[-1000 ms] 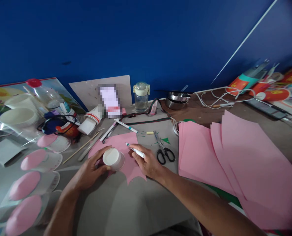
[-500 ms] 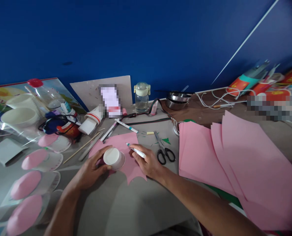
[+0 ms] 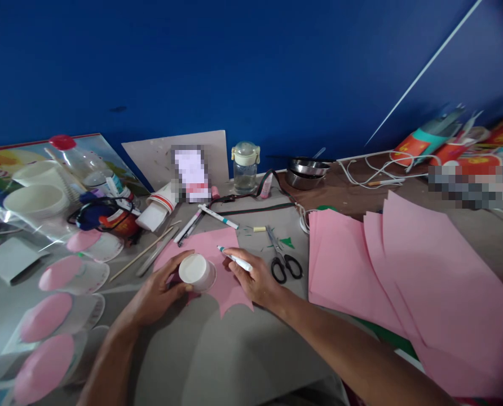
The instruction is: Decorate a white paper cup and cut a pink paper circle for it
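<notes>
A white paper cup point(image 3: 194, 270) stands bottom-up on a pink sheet point(image 3: 234, 290) whose near edge is cut in scallops. My left hand point(image 3: 167, 285) grips the cup from the left, with thumb and fingers round its side. In my right hand point(image 3: 251, 276), over the right part of the sheet, is a white marker point(image 3: 237, 260) with a teal tip end pointing up and left. Black-handled scissors point(image 3: 283, 262) lie just right of that hand, beside small green scraps point(image 3: 287, 242).
Several cups with pink tops point(image 3: 44, 361) line the left side. Pink sheets point(image 3: 344, 265) are stacked at the right. Behind are capped pens point(image 3: 217, 216), a phone point(image 3: 191, 175), a glass jar point(image 3: 245, 167), metal bowls point(image 3: 305, 172) and white cables point(image 3: 361, 172).
</notes>
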Motion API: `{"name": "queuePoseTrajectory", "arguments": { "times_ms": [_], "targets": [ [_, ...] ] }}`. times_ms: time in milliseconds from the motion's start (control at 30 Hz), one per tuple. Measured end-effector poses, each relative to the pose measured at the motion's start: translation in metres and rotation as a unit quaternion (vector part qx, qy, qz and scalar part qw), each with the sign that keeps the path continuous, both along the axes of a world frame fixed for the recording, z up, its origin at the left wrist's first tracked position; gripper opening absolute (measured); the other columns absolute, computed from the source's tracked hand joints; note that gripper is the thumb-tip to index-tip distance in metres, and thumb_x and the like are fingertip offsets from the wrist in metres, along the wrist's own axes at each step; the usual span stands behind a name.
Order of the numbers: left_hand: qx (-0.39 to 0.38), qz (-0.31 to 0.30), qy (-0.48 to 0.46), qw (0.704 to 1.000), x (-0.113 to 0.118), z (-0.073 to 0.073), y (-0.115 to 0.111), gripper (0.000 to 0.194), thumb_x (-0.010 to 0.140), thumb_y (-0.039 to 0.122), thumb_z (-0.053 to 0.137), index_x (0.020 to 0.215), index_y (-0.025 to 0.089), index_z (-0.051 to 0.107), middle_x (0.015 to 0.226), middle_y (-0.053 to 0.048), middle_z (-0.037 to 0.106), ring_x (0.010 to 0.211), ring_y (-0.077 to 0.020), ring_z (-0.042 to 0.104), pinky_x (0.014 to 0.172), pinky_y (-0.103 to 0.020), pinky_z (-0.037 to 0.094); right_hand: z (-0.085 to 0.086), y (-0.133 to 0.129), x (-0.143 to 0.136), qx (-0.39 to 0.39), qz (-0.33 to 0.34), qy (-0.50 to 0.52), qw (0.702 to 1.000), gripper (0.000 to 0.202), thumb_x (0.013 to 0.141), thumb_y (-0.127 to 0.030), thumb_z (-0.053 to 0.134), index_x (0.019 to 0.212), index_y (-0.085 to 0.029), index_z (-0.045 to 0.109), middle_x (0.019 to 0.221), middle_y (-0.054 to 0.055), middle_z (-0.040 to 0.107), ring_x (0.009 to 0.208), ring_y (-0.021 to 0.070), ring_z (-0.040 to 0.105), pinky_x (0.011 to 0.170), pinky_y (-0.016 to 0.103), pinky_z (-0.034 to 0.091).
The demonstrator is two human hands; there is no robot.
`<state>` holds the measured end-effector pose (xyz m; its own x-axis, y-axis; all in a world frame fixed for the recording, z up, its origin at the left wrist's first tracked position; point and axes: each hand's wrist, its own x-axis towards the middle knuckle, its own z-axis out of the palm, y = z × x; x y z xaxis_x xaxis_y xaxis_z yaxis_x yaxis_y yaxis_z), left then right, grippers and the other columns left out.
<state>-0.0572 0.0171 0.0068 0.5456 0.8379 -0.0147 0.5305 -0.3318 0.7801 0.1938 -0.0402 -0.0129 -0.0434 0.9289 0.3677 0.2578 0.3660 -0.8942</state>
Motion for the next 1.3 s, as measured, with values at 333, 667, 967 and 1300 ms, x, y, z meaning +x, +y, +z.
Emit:
{"name": "queuePoseTrajectory", "arguments": {
  "times_ms": [333,667,967,1300],
  "targets": [
    [-0.003,0.002,0.008,1.0,-0.0014,-0.0019,-0.0004,0.067,0.082,0.044,0.061,0.14,0.017,0.043,0.14,-0.014,0.051,0.128,-0.0306,0.046,0.108,-0.044,0.035,0.0013,-0.0001,0.0004,-0.014,0.002,-0.003,1.0,0.032,0.096,-0.034,0.044,0.118,-0.017,0.06,0.11,0.011,0.069,0.097,0.0194,0.066,0.084,0.032,0.053],
    [-0.001,0.011,-0.001,1.0,0.0005,0.0027,-0.0013,0.066,0.08,0.048,0.063,0.138,0.019,0.048,0.14,-0.013,0.052,0.129,-0.0311,0.047,0.105,-0.04,0.039,0.0045,-0.0022,0.001,-0.035,0.025,0.081,0.996,0.039,0.096,-0.044,0.043,0.122,-0.019,0.058,0.099,0.008,0.069,0.087,0.017,0.065,0.078,0.031,0.054],
    [0.004,0.004,0.004,1.0,0.0019,0.0051,-0.002,0.065,0.081,0.045,0.062,0.138,0.019,0.047,0.139,-0.013,0.054,0.127,-0.0311,0.049,0.106,-0.042,0.038,0.0026,0.0005,0.0021,-0.094,0.01,0.152,0.984,0.044,0.091,-0.054,0.048,0.111,-0.017,0.062,0.09,0.008,0.07,0.082,0.0184,0.065,0.073,0.031,0.053],
    [0.013,0.011,0.001,1.0,0.004,0.0056,-0.0042,0.063,0.082,0.047,0.06,0.137,0.019,0.047,0.137,-0.014,0.054,0.128,-0.0305,0.047,0.106,-0.042,0.037,0.0014,0.0043,0.0007,-0.082,-0.013,0.05,0.995,0.041,0.094,-0.049,0.044,0.11,-0.016,0.063,0.08,0.005,0.067,0.072,0.0169,0.061,0.064,0.028,0.05]
  ]
}}
